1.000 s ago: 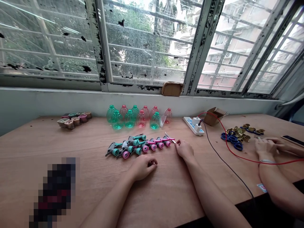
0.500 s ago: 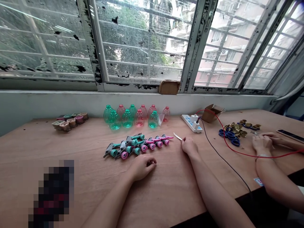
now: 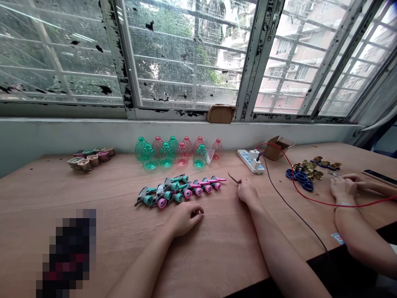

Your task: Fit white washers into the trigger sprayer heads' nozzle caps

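My left hand (image 3: 186,218) rests on the table just in front of a cluster of trigger sprayer heads (image 3: 167,194). Its fingers curl loosely, with a gap between thumb and forefinger and nothing visible in it. These heads are grey with teal or pink collars, lying on their sides. Thin metal tweezers (image 3: 233,178) stick out of my right hand (image 3: 247,193), which is closed around them. Their curved tip points up and left, near the pink end of the cluster. Behind stand several clear green bottles (image 3: 150,159) and pink bottles (image 3: 181,157), upright and without tops.
A power strip (image 3: 245,158) with plugs feeds red and black cables across the right side. Nearby lie a small cardboard box (image 3: 273,150) and blue and gold parts (image 3: 300,176). Another person's hands (image 3: 343,188) work there. Small coloured containers (image 3: 88,163) sit at the left.
The tweezers have turned slightly in my right hand and now show a narrow, darker side. My left hand and the sprayer heads stay put.
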`<state>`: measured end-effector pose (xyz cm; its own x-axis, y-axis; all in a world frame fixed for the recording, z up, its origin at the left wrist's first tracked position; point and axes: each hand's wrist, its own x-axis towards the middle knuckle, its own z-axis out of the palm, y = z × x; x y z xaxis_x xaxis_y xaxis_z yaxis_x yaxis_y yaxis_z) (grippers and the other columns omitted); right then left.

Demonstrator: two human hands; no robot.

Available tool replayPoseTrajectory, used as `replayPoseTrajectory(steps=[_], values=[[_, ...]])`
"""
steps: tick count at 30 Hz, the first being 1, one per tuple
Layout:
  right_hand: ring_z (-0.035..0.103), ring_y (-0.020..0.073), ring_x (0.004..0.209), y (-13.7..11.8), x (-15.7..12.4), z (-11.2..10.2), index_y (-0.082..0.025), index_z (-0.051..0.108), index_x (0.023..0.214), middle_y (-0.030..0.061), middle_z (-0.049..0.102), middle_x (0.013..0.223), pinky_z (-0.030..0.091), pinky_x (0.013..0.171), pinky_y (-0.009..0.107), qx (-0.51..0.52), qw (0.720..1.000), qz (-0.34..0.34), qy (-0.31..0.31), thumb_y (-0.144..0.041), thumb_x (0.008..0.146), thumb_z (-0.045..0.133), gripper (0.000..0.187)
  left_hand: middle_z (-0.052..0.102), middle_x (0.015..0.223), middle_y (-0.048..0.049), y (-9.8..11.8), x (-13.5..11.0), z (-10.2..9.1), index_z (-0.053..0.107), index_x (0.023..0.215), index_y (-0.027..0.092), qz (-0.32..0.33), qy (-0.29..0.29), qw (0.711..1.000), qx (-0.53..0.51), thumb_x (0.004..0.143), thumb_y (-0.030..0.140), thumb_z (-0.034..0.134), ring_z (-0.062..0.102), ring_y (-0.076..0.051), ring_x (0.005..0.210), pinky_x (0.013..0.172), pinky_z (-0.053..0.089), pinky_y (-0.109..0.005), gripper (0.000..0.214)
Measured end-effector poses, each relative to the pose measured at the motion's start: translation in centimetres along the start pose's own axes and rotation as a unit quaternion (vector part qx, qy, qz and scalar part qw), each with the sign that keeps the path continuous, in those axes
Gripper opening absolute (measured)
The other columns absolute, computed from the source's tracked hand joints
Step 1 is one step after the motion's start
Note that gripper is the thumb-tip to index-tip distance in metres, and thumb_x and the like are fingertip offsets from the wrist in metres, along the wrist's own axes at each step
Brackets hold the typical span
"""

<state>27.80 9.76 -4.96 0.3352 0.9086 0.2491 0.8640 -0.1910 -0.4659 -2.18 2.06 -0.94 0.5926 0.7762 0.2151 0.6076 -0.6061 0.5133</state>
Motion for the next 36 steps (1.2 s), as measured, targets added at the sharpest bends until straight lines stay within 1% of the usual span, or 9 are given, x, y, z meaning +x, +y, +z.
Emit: replayPoseTrajectory(steps=[5, 10, 13, 16, 22, 25, 29, 33, 36], values=[[0.064, 0.0214, 0.083, -0.7, -0.4, -0.1, -0.014, 0.055, 0.113, 0.0105, 0.067, 0.093, 0.043, 0.072, 0.028, 0.074, 0.997, -0.034, 0.005, -0.02, 0.091, 0.033, 0.031, 0.068, 0.082, -0.0021, 0.0, 0.0, 0.0, 0.069, 0.087, 0.02, 0.002, -0.002, 1.0, -0.004, 0.082, 0.022, 0.053, 0.059, -0.015, 0.075, 0.065, 0.041, -0.022, 0.017], [0.065, 0.0207, 0.088, -2.3, -1.3, -0.4, -0.016, 0.052, 0.115, 0.0099, 0.068, 0.102, 0.045, 0.071, 0.027, 0.137, 0.988, -0.073, 0.019, -0.037, 0.096, 0.027, 0.038, 0.068, 0.082, -0.0023, 0.0, 0.0, 0.0, 0.07, 0.087, 0.02, 0.0, -0.003, 1.0, -0.002, 0.083, 0.023, 0.052, 0.058, -0.015, 0.074, 0.064, 0.04, -0.022, 0.018], [0.066, 0.0221, 0.079, -3.5, -2.3, -0.7, -0.019, 0.057, 0.111, 0.0064, 0.071, 0.089, 0.045, 0.065, 0.026, 0.146, 0.983, -0.109, -0.013, -0.055, 0.087, 0.045, 0.044, 0.069, 0.083, -0.0025, 0.0, 0.0, 0.0, 0.07, 0.088, 0.02, 0.001, -0.004, 1.0, 0.0, 0.083, 0.023, 0.052, 0.058, -0.015, 0.074, 0.065, 0.04, -0.022, 0.019], [0.067, 0.0247, 0.084, -4.7, -3.2, -0.6, -0.023, 0.061, 0.109, 0.0059, 0.073, 0.091, 0.045, 0.067, 0.027, 0.094, 0.986, -0.13, -0.045, -0.059, 0.075, 0.062, 0.05, 0.069, 0.083, -0.0029, 0.0, 0.0, 0.0, 0.07, 0.088, 0.019, 0.003, -0.005, 1.0, -0.001, 0.083, 0.023, 0.052, 0.058, -0.016, 0.075, 0.066, 0.041, -0.022, 0.019], [0.067, 0.0259, 0.092, -5.8, -3.5, -0.1, -0.027, 0.068, 0.106, 0.0054, 0.074, 0.096, 0.046, 0.071, 0.029, 0.037, 0.994, -0.093, -0.043, -0.049, 0.079, 0.062, 0.036, 0.069, 0.084, -0.0031, 0.1, 0.0, -0.2, 0.07, 0.088, 0.019, -0.002, -0.008, 1.0, 0.004, 0.083, 0.023, 0.053, 0.059, -0.016, 0.075, 0.065, 0.04, -0.022, 0.019], [0.068, 0.0259, 0.088, -5.2, -3.0, -0.5, -0.024, 0.07, 0.1, 0.0071, 0.074, 0.092, 0.046, 0.069, 0.029, 0.06, 0.997, -0.042, -0.01, -0.047, 0.082, 0.057, 0.032, 0.068, 0.083, -0.0025, 0.1, 0.0, -0.2, 0.07, 0.087, 0.019, 0.003, -0.007, 1.0, 0.002, 0.082, 0.022, 0.053, 0.059, -0.015, 0.075, 0.065, 0.04, -0.022, 0.017], [0.068, 0.0263, 0.083, -3.8, -2.5, -1.5, -0.021, 0.067, 0.103, 0.0091, 0.074, 0.091, 0.048, 0.067, 0.03, 0.094, 0.994, -0.005, 0.054, -0.052, 0.086, 0.048, 0.04, 0.067, 0.081, -0.0018, -0.1, 0.0, 0.1, 0.069, 0.089, 0.02, 0.004, 0.006, 1.0, 0.0, 0.083, 0.023, 0.053, 0.058, -0.015, 0.074, 0.066, 0.04, -0.024, 0.018], [0.067, 0.0215, 0.073, -3.8, -3.3, -1.9, -0.016, 0.065, 0.1, 0.0086, 0.073, 0.085, 0.05, 0.065, 0.027, 0.274, 0.951, -0.108, 0.093, -0.05, 0.081, 0.057, 0.04, 0.063, 0.087, -0.0008, -0.2, -0.2, 0.3, 0.062, 0.112, 0.022, -0.003, 0.04, 0.998, -0.039, 0.08, 0.019, 0.056, 0.054, -0.013, 0.069, 0.065, 0.041, -0.023, 0.033], [0.062, 0.0158, 0.061, -5.2, -5.1, -1.5, -0.015, 0.065, 0.095, 0.0037, 0.069, 0.073, 0.046, 0.056, 0.023, 0.329, 0.912, -0.245, -0.009, -0.039, 0.078, 0.063, 0.03, 0.06, 0.105, -0.0025, -0.1, -0.4, 0.3, 0.049, 0.131, 0.025, -0.006, 0.076, 0.993, -0.093, 0.078, 0.024, 0.063, 0.048, -0.01, 0.063, 0.063, 0.042, -0.023, 0.055]])
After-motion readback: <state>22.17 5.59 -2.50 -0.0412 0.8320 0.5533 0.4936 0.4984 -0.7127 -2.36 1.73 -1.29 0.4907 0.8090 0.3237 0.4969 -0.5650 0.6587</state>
